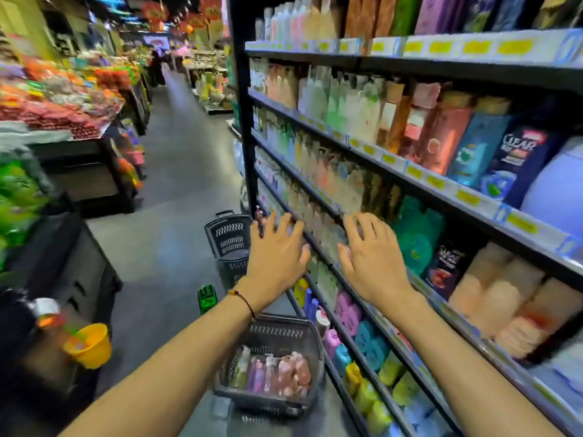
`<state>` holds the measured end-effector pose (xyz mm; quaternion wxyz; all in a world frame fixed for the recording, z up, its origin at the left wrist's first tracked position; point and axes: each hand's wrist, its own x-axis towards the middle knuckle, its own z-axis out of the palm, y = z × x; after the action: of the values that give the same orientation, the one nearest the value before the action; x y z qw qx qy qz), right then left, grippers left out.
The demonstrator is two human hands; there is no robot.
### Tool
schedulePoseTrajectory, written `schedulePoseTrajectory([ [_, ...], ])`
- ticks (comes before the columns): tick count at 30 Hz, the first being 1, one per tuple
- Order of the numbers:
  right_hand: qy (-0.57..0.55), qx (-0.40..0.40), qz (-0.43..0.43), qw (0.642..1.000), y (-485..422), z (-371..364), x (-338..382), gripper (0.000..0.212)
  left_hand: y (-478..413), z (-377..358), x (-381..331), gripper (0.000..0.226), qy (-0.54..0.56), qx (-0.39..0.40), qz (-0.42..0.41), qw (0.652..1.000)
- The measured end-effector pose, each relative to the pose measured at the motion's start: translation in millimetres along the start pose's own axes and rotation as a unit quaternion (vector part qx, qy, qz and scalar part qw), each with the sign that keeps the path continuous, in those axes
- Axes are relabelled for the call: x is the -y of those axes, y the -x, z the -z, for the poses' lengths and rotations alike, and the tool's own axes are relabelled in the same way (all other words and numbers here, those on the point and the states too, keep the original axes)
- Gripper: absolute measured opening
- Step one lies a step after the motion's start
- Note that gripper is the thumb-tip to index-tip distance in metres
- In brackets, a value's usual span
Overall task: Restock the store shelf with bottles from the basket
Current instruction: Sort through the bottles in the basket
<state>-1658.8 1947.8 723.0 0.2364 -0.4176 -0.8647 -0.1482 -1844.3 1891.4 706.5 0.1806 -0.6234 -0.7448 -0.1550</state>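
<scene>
A dark plastic basket (312, 342) stands on the floor at the foot of the shelf, with several bottles (277, 373) lying in it, pink, purple and clear. The black store shelf (419, 187) runs along the right, its tiers packed with shampoo and soap bottles. My left hand (276, 250) is stretched toward a middle tier, fingers spread, holding nothing. My right hand (370, 250) reaches the same tier a little to the right, also spread and empty, its fingertips at the pale bottles (321, 222) standing there.
A second dark basket (228, 236) stands on the floor farther down the aisle. A green item (207, 298) lies on the floor between the baskets. Produce stands (63, 105) line the left side, and a yellow bucket (91, 345) hangs at the near left.
</scene>
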Motion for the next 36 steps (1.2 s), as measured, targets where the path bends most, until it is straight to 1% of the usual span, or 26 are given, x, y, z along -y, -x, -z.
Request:
schedulePoseTrajectory([
  [2, -0.015, 0.036, 0.007, 0.999, -8.7, -39.0, 11.8, 0.057, -0.1, -30.7, 19.8, 0.057, -0.005, 0.030, 0.018, 0.999],
  [7, -0.050, 0.108, 0.028, 0.992, -22.7, -148.8, 25.8, 0.052, 2.2, -112.9, 55.7, 0.053, 0.014, 0.079, 0.053, 0.995],
  [9, -0.075, 0.141, 0.028, 0.987, -25.3, -194.0, 29.5, 0.053, 4.0, -147.2, 66.9, 0.053, 0.007, 0.123, 0.070, 0.990],
  [13, -0.120, 0.234, 0.013, 0.965, -22.1, -283.2, 32.2, 0.053, 4.7, -214.9, 90.4, 0.049, -0.006, 0.199, 0.091, 0.976],
  [15, -0.132, 0.267, 0.007, 0.954, -17.5, -323.1, 29.0, 0.046, 5.0, -244.7, 99.3, 0.048, -0.006, 0.232, 0.097, 0.968],
  [18, -0.153, 0.302, 0.016, 0.941, -0.1, -379.0, 22.4, 0.025, 11.7, -288.6, 107.2, 0.045, 0.005, 0.292, 0.113, 0.950],
  [19, -0.156, 0.325, 0.006, 0.933, 6.7, -395.5, 19.6, 0.026, 14.7, -303.4, 109.2, 0.045, 0.012, 0.312, 0.120, 0.942],
  [22, -0.161, 0.394, -0.020, 0.905, 31.3, -444.4, 14.8, 0.048, 23.5, -347.2, 114.4, 0.050, 0.034, 0.378, 0.139, 0.915],
  [23, -0.157, 0.414, -0.028, 0.896, 38.3, -458.8, 15.6, 0.051, 27.5, -362.8, 117.6, 0.051, 0.038, 0.400, 0.140, 0.905],
  [26, -0.159, 0.460, -0.064, 0.871, 51.6, -497.3, 22.5, 0.049, 43.3, -411.7, 131.6, 0.053, 0.041, 0.443, 0.143, 0.884],
  [28, -0.152, 0.477, -0.063, 0.863, 62.8, -527.0, 29.4, 0.049, 55.5, -447.9, 143.6, 0.051, 0.046, 0.465, 0.145, 0.872],
  [32, -0.137, 0.510, -0.077, 0.846, 95.3, -598.5, 44.1, 0.060, 84.8, -527.4, 165.4, 0.054, 0.062, 0.516, 0.144, 0.842],
  [36, -0.131, 0.525, -0.099, 0.835, 134.2, -671.7, 58.1, 0.058, 122.1, -611.6, 180.8, 0.054, 0.070, 0.555, 0.135, 0.818],
])
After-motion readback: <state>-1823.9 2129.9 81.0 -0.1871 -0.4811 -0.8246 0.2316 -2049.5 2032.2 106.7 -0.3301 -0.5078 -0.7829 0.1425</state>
